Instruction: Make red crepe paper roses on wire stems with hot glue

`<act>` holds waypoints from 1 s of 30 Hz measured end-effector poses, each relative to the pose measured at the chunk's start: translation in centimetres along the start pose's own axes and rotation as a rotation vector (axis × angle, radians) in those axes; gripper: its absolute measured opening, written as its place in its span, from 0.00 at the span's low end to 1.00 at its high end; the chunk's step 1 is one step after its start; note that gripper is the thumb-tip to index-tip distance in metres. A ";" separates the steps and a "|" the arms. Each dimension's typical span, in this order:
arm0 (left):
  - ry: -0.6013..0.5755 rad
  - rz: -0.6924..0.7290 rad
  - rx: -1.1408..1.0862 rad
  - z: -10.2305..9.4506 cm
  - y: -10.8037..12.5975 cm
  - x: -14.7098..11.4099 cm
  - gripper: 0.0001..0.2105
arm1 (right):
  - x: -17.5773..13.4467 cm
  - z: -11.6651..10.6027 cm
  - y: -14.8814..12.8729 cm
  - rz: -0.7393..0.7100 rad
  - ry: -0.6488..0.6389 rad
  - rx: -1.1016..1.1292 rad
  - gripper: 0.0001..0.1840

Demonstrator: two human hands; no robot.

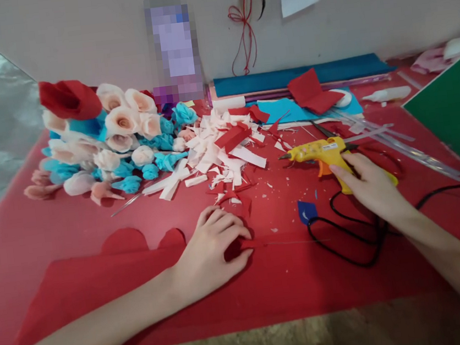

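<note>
My left hand (217, 246) is closed low over the red table, its thumb and fingers around a small red piece (255, 243). A thin wire-like strand (290, 242) runs rightward from that piece. Under and beside my left forearm lies a sheet of red paper (80, 283), with rounded red cut pieces (123, 240) at its far edge. On the right, my right hand (370, 181) grips the handle of a yellow glue gun (319, 151), whose nozzle points left. The gun's orange trigger shows in front of my fingers. A small blue scrap (307, 212) lies between my hands.
Paper flowers (122, 121) in white, blue and red are heaped at the back left. White and red paper scraps (218, 146) pile beside them. A black cord (348, 261) loops below the gun. Clear glue sticks (414, 151) and a white bottle (387, 94) lie at right.
</note>
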State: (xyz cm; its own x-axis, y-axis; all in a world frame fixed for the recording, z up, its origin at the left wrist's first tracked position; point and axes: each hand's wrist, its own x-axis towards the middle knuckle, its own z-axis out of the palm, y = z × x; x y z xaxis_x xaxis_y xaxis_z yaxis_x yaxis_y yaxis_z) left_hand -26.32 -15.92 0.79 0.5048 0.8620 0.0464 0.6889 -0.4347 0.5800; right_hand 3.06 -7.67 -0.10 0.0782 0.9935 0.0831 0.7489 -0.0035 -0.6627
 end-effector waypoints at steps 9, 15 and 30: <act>0.056 0.012 -0.051 0.1 -0.2 -0.2 0.05 | 1.5 0.5 0.6 -0.200 0.026 -0.376 0.12; 0.089 -0.005 -0.107 0.0 -0.3 -0.2 0.04 | -1.6 -0.7 -4.9 -0.421 0.062 -0.362 0.16; 0.131 -0.078 -0.340 -0.7 0.5 -0.3 0.02 | -7.5 4.0 -9.8 -0.457 -0.545 0.097 0.02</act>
State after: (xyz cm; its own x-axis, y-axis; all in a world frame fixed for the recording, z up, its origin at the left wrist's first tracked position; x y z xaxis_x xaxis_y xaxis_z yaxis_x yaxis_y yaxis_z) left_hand -26.49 -16.16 1.66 0.3721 0.9245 0.0822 0.4989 -0.2740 0.8222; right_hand -7.49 -14.67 2.83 -0.5879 0.8090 0.0016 0.5643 0.4115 -0.7157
